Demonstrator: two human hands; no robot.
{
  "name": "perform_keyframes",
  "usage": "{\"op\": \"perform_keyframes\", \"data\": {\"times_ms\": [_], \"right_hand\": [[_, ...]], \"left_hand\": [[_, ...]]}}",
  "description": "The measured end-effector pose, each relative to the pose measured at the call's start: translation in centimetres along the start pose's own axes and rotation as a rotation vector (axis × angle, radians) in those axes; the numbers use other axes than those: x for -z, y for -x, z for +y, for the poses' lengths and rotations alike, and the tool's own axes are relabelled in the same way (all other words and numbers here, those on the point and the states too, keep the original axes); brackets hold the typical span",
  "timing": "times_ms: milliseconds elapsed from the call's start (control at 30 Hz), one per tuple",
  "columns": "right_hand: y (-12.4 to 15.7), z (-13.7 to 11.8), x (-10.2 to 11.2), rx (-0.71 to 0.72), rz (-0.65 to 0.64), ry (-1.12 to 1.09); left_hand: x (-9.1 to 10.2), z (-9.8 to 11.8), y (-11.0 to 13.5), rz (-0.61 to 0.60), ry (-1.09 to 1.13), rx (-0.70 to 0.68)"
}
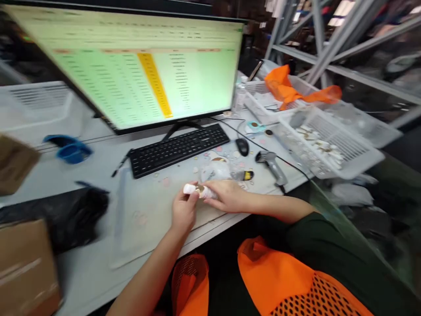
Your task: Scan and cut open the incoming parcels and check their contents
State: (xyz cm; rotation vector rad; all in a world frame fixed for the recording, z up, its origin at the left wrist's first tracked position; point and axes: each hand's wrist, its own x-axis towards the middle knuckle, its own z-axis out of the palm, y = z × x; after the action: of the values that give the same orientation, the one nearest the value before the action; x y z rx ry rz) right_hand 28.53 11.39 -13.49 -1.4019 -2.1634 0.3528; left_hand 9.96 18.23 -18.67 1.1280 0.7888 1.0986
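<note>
Both my hands meet over the front of a grey desk (98, 267). My left hand (184, 210) is closed, pinching the white capped end of a small white bottle (199, 190). My right hand (228, 196) is wrapped round the other end of the same bottle, which lies on its side just above the desk. A clear plastic bag (219, 170) with small items lies right behind my hands. The picture is blurred by motion.
A black keyboard (177, 148), a mouse (242, 146) and a large monitor (138, 66) stand behind. A barcode scanner (272, 165) lies at right, near white baskets (329, 145) of small parts. Cardboard boxes (26, 267) and a black bag (62, 217) lie at left.
</note>
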Motion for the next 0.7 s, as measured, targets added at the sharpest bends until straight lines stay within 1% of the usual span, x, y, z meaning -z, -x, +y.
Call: {"op": "perform_keyframes", "data": {"times_ms": [33,67,100,133,167,200,233,267,300,333,367,400,433,467,500,533,600,633,700], "right_hand": [[0.9,0.5,0.5,-0.045,0.051,0.019],[1.8,1.6,1.8,-0.11,0.115,0.051],[2.7,3.2,3.7,-0.205,0.187,0.097],[3.8,5.0,6.3,-0.335,0.272,0.156],[5.0,7.0,9.3,-0.496,0.362,0.221],[6.3,9.0,12.5,-0.683,0.457,0.305],[7.6,10.9,15.6,-0.874,0.547,0.395],[8.7,12.7,18.4,-1.05,0.619,0.464],[9.7,14.3,20.7,-1.182,0.678,0.518],[10.3,15.7,22.4,-1.228,0.706,0.529],[10.6,16.8,23.4,-1.263,0.718,0.533],[10.4,17.5,23.9,-1.268,0.719,0.531],[9.9,18.0,23.7,-1.252,0.704,0.523],[8.8,18.1,22.9,-1.225,0.678,0.514],[7.3,18.0,21.7,-1.182,0.643,0.496],[5.3,17.6,20.0,-1.109,0.576,0.482],[0.6,16.6,15.5,-0.893,0.374,0.457],[-2.0,16.0,13.0,-0.758,0.243,0.459],[-6.6,14.9,8.3,-0.552,0.056,0.45]], "left_hand": [[-0.1,0.1,-0.1,-0.074,-0.094,-0.034],[-0.3,0.2,-0.7,-0.146,-0.223,-0.104],[-0.5,0.4,-1.7,-0.206,-0.378,-0.205],[-0.8,0.5,-3.0,-0.252,-0.547,-0.314],[-1.3,0.7,-4.4,-0.287,-0.707,-0.409],[-1.9,0.9,-5.8,-0.332,-0.844,-0.467],[-2.5,1.0,-7.1,-0.398,-0.946,-0.474],[-3.1,1.2,-8.1,-0.484,-1.006,-0.438],[-3.5,1.3,-8.8,-0.59,-1.029,-0.377],[-3.9,1.5,-9.2,-0.678,-1.03,-0.316],[-4.2,1.6,-9.4,-0.732,-1.025,-0.268],[-4.5,1.7,-9.2,-0.749,-1.021,-0.235],[-4.6,1.7,-8.9,-0.731,-1.026,-0.22],[-4.7,1.7,-8.4,-0.691,-1.035,-0.215],[-4.7,1.7,-7.8,-0.648,-1.038,-0.213],[-4.5,1.7,-7.2,-0.607,-1.03,-0.211],[-4.0,1.5,-6.3,-0.541,-0.98,-0.213],[-3.5,1.5,-5.9,-0.517,-0.942,-0.221],[-2.5,1.4,-5.2,-0.495,-0.86,-0.256]]}}
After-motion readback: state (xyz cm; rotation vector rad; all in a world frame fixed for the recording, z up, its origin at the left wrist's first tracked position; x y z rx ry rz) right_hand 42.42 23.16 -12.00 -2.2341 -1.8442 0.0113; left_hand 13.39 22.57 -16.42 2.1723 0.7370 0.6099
